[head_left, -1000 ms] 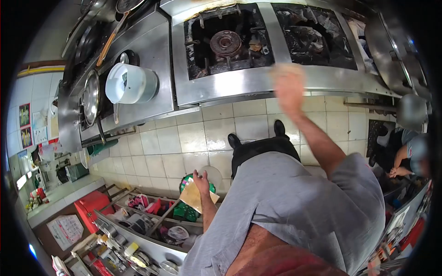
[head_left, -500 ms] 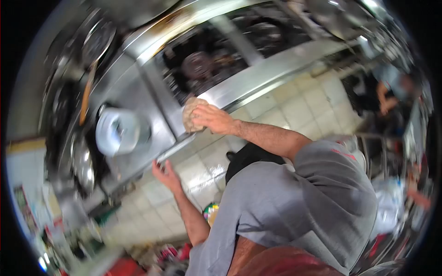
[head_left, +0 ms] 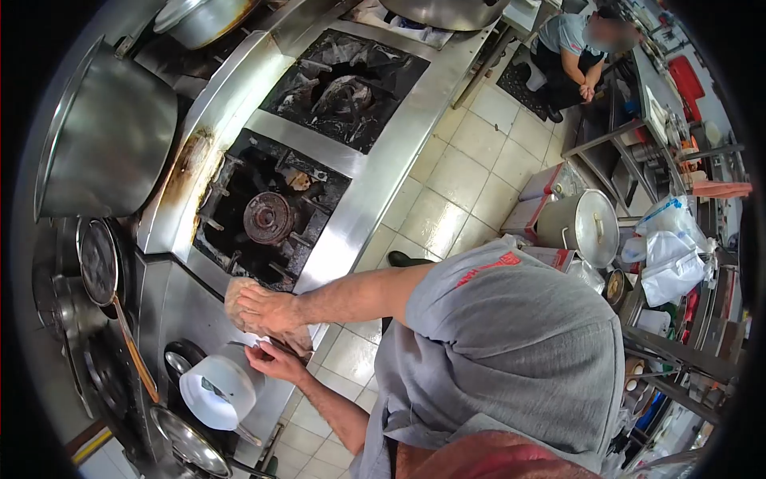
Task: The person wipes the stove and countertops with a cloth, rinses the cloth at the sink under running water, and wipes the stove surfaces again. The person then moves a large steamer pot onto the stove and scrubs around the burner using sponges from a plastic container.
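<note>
My right hand (head_left: 267, 310) presses a crumpled brownish cloth (head_left: 238, 307) against the steel surface at the front corner of the stove, its fingers bent over the cloth. Just below it, my left hand (head_left: 275, 363) is closed, fingers curled. A thin dark strip, perhaps a handle, shows by those fingers, but what they hold I cannot make out. Beside the left hand stands a white plastic tub (head_left: 217, 391) with some clear contents. The nearer burner (head_left: 269, 218), round and rusty, sits above my right hand in a black, greasy recess.
A second burner (head_left: 343, 97) lies farther along the stove. A big steel pot (head_left: 112, 132), a wooden-handled pan (head_left: 100, 263) and a metal lid (head_left: 189, 441) line the left side. Behind me are a lidded pot (head_left: 578, 229) and plastic bags (head_left: 670, 255). A co-worker (head_left: 570, 56) is at far right.
My view has swung round and sharpened. My right hand with the cloth has shifted along the stove's front corner. My left hand has come up beside it, its fingers now closed.
</note>
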`<state>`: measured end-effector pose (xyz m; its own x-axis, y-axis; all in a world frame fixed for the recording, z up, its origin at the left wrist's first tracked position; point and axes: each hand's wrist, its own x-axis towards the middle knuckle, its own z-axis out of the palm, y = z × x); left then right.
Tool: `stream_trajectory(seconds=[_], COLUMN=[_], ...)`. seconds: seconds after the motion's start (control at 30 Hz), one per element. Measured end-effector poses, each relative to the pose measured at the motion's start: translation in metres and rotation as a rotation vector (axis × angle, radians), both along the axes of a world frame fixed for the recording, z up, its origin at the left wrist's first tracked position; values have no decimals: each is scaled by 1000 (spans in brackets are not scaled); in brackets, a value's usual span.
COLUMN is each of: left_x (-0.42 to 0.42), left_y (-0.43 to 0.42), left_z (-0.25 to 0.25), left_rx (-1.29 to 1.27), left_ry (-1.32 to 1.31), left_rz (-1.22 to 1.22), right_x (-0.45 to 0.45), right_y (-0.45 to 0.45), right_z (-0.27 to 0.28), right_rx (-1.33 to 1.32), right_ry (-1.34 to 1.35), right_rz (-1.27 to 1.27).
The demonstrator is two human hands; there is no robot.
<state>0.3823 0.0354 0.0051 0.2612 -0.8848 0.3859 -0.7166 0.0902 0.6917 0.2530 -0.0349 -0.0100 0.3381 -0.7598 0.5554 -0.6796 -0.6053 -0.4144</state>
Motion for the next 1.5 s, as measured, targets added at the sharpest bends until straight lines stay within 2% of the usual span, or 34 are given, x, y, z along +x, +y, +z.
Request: stream_trajectory(seconds=[0.17, 0.3, 0.4, 0.5, 0.6, 0.67, 0.73, 0.77, 0.8, 0.83, 0.87, 0.93, 0.97, 1.0, 1.07, 1.13, 1.2, 1.23, 1.27, 1.3, 1.37, 1.43, 1.47, 1.5], left_x=[4, 9, 19, 38, 64, 69, 71, 69, 70, 69, 70, 70, 69, 70, 68, 68, 68, 67, 67, 66, 65, 64, 63, 63], left_y=[-3, -8, -8, 3, 18, 23, 21, 20, 19, 24, 24, 22, 22, 21, 22, 23, 20, 20, 22, 22, 21, 22, 22, 23], left_z=[-3, -2, 1, 1, 2, 1, -12, -11, -17, -8, -9, -2, -5, -5, 0, -5, -8, -9, -9, -4, -4, -6, -7, -7], left_rx=[22, 34, 37, 86, 155, 111, 56, 40, -27, 152, 161, 162, 166, 186, 177, 146, 119, 114, 118, 137, 126, 98, 99, 117], left_ry=[85, 133, 140, 228, 41, -2, -13, -35, -55, 1, 13, 16, 55, 48, 75, 45, 20, 3, -16, -4, -8, -6, -11, 56], left_rz=[-30, -61, -87, -249, -333, -373, -404, -433, -441, -390, -373, -364, -344, -341, -329, -302, -281, -279, -281, -272, -269, -273, -283, -263], right_x=[25, 30, 20, 1, 5, 11, 25, 35, 49, 64, 61, 38, 35, 30, 26, 26, 29, 30, 30, 31, 43, 58, 67, 81], right_y=[-43, -54, -44, 10, 39, 34, -12, -40, -50, -58, -41, -8, 7, 16, 3, -20, -54, -71, -90, -107, -140, -152, -153, -145], right_z=[-4, 3, 4, 15, 20, 23, 18, -8, -11, -12, 9, -6, -9, 6, 19, 50, 74, 83, 85, 90, 61, 43, 19, 1], right_rx=[-79, -39, -28, -16, 43, 92, 64, 138, 275, 392, 594, 60, -11, 160, 162, 359, 305, 294, 203, 219, 248, 256, -75, 8], right_ry=[17, 0, -84, -40, -48, -40, -38, -121, -306, -508, -794, -84, -30, -36, -89, -304, -398, -365, -328, -383, -368, -245, -152, -168], right_rz=[-192, -235, -126, 1, -10, -30, 37, 14, -1, -24, -61, -31, -48, -15, 52, -100, -144, -179, -178, -130, -177, -182, -148, -227])
